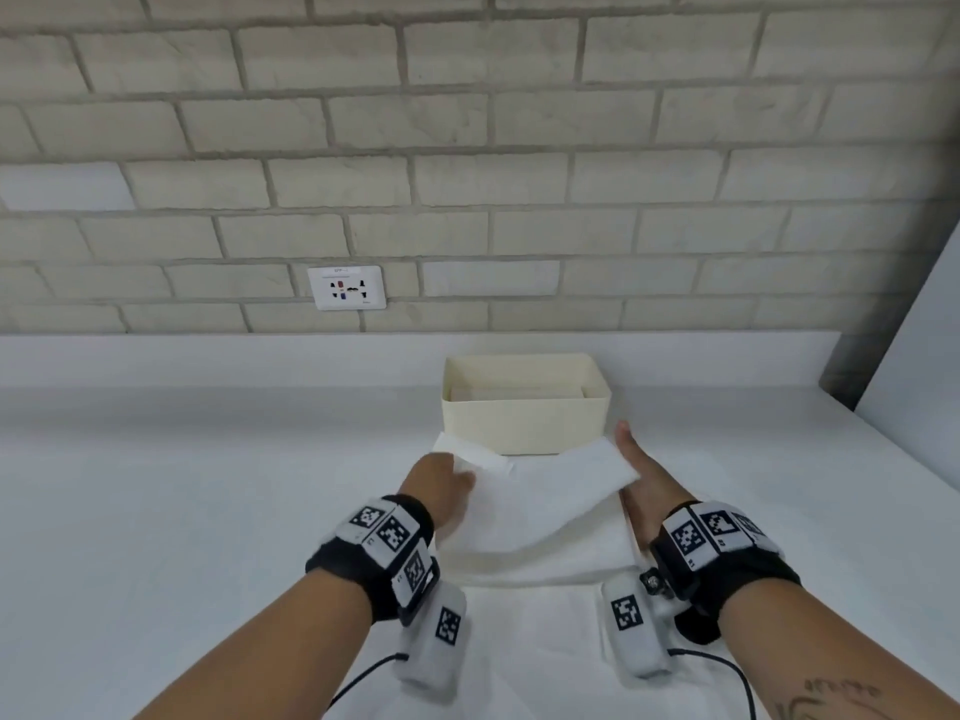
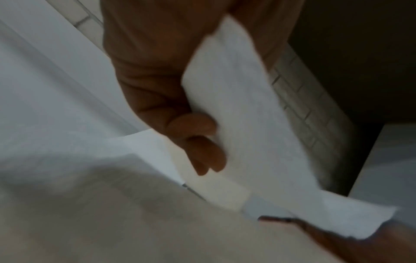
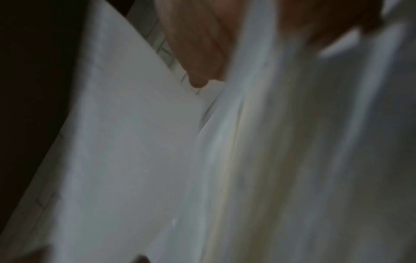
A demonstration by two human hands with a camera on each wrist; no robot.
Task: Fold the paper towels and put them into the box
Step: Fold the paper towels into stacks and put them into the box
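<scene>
We pinched the paper towel (image 1: 530,491) by its far corners, left hand (image 1: 441,480) and right hand (image 1: 641,472) each gripping an edge, so it hung slack for folding; the box (image 1: 524,423) waited just beyond.

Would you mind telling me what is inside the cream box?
Inside the cream box lies something flat and pale, possibly folded paper towels. The near wall hides the lower part and the floor.

A white wall socket (image 1: 347,287) sits low in the pale brick wall (image 1: 467,148), just above the white counter (image 1: 156,485). Right of the socket, at the counter's far end, stands a slanted white panel (image 1: 914,356).
</scene>
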